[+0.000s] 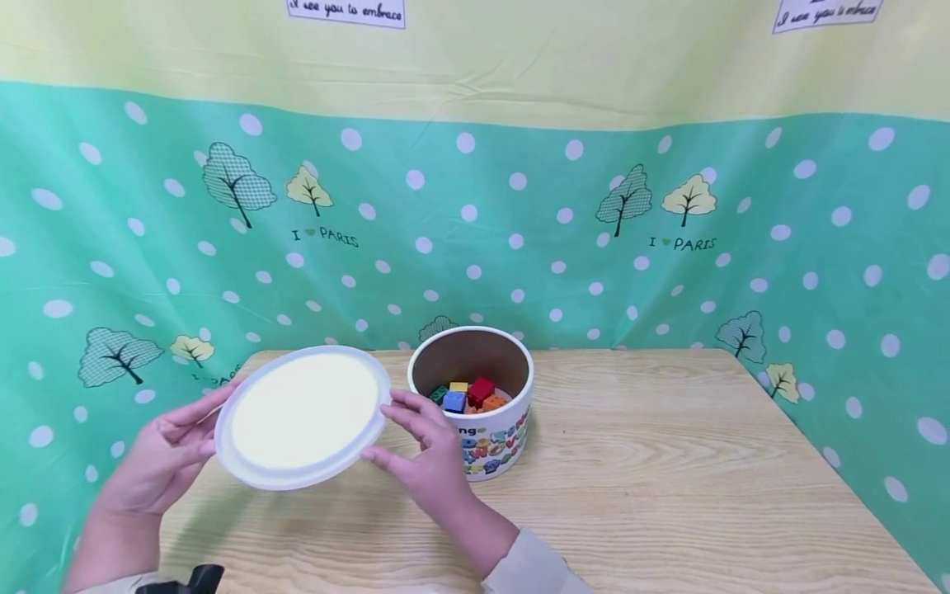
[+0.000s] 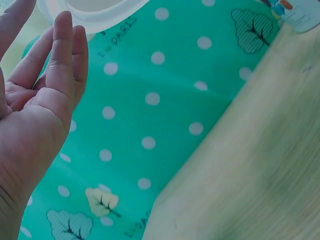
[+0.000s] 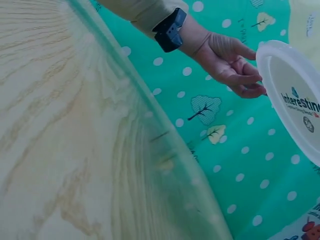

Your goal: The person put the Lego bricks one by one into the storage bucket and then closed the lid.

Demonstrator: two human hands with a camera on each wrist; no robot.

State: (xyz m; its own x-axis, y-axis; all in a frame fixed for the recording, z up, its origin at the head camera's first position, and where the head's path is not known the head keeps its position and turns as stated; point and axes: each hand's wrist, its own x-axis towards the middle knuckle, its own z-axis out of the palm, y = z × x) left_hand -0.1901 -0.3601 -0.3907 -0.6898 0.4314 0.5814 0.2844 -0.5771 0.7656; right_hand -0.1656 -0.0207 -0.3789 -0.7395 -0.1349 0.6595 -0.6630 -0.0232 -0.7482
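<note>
A round white lid [image 1: 304, 408] is held tilted above the left part of the table, left of an uncovered round white bucket [image 1: 471, 441]. My left hand [image 1: 156, 466] grips the lid's left edge, thumb and fingertips at the rim. On the opposite edge, my right hand [image 1: 430, 466] holds the rim between thumb and fingers. Printed lettering shows on the lid's other face [image 3: 295, 102] in the right wrist view, where the left hand [image 3: 232, 65] is also seen at its edge. Several coloured toy bricks [image 1: 481, 390] lie inside the bucket.
The bucket's wall carries colourful printed letters and stands near the back of the wooden table [image 1: 668, 478]. A green and yellow curtain [image 1: 519, 214] with dots and trees hangs around the table's back and sides.
</note>
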